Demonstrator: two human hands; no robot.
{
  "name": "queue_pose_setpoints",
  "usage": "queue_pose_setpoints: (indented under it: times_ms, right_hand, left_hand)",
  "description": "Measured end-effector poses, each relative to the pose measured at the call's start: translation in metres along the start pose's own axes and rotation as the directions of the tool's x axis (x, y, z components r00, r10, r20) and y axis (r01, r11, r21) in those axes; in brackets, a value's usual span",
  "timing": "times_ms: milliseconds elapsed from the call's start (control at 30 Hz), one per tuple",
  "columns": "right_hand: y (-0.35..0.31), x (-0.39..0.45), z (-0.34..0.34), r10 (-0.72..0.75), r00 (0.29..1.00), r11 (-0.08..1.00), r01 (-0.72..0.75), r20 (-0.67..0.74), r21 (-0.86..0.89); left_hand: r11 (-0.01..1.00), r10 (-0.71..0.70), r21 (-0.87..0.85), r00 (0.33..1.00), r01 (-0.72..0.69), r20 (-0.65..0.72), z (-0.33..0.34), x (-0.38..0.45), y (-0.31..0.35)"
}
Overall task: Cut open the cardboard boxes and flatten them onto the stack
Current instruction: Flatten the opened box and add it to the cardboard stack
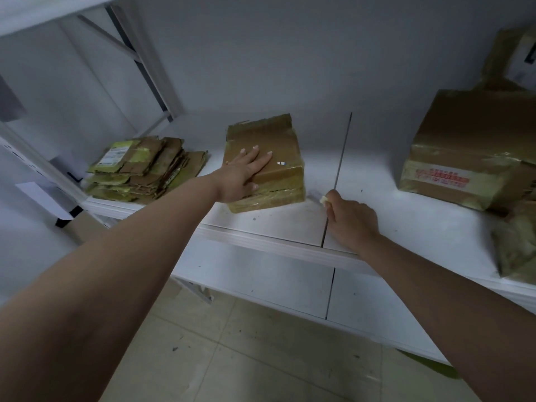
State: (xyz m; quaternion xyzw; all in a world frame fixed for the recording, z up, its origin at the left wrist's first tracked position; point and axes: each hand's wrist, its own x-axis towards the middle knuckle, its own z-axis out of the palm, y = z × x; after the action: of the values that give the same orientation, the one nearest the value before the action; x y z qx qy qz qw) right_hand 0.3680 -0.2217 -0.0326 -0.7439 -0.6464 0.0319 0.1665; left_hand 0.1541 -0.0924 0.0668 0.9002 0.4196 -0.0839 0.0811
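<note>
A small taped cardboard box (278, 146) lies on the white shelf (290, 224) in the middle. My left hand (246, 172) presses flat on its top with straight fingers. To the right of the box, my right hand (351, 219) grips a small cutter (322, 199); its pale tip shows above my fist, and a blurred blade points towards the box's right corner. A stack of flattened cardboard (145, 169) lies at the left end of the shelf.
A larger taped box with red print (470, 158) stands at the right, with more cardboard (510, 53) behind it and crumpled packaging (516, 248) in front. A metal rack frame (139, 56) rises at the left. A lower shelf and tiled floor (261, 358) lie below.
</note>
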Motion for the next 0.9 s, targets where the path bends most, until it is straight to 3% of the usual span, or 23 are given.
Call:
queue_pose_setpoints:
  times_ms: [333,667,900]
  right_hand:
    - [-0.002,0.009,0.007,-0.015,0.999,1.0,0.015,-0.05,-0.002]
    - [-0.005,0.01,0.0,-0.076,0.994,0.992,0.084,0.081,-0.094]
    - [0.0,-0.006,0.009,-0.091,0.992,0.996,0.088,-0.089,-0.03]
  left_hand:
    - [1.0,0.019,0.015,0.999,-0.019,-0.048,0.009,0.002,-0.003]
    - [0.999,0.032,0.001,0.997,-0.032,-0.075,0.01,0.002,-0.007]
    - [0.997,-0.002,-0.082,0.994,-0.007,-0.105,0.002,-0.002,-0.016]
